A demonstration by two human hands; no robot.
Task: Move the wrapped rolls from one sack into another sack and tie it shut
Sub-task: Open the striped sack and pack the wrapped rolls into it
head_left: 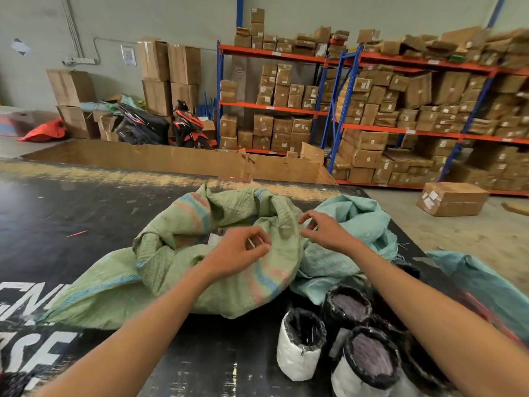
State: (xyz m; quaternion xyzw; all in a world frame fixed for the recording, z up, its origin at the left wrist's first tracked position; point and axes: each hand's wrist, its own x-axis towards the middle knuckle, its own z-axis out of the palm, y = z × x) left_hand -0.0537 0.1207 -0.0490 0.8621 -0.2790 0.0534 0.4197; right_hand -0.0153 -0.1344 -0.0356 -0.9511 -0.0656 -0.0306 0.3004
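A green woven sack [183,270] with pink and blue stripes lies crumpled on the black table, and a roll shows in its open mouth [213,239]. A teal sack [352,224] lies bunched against its right side. Several wrapped rolls [300,342], in white and black film, stand on end at the table's near right. My left hand [240,250] hovers over the green sack with thumb and forefinger pinching a thin pale string [251,242]. My right hand [326,230] is at the green sack's right rim, fingers curled, pinching what looks like the same string.
A red stick [76,233] lies on the table at the left. Another teal sack [486,285] lies at the far right edge. A large open cardboard bin [177,161] stands behind the table. A loose box [452,199] sits on the floor before shelves of cartons.
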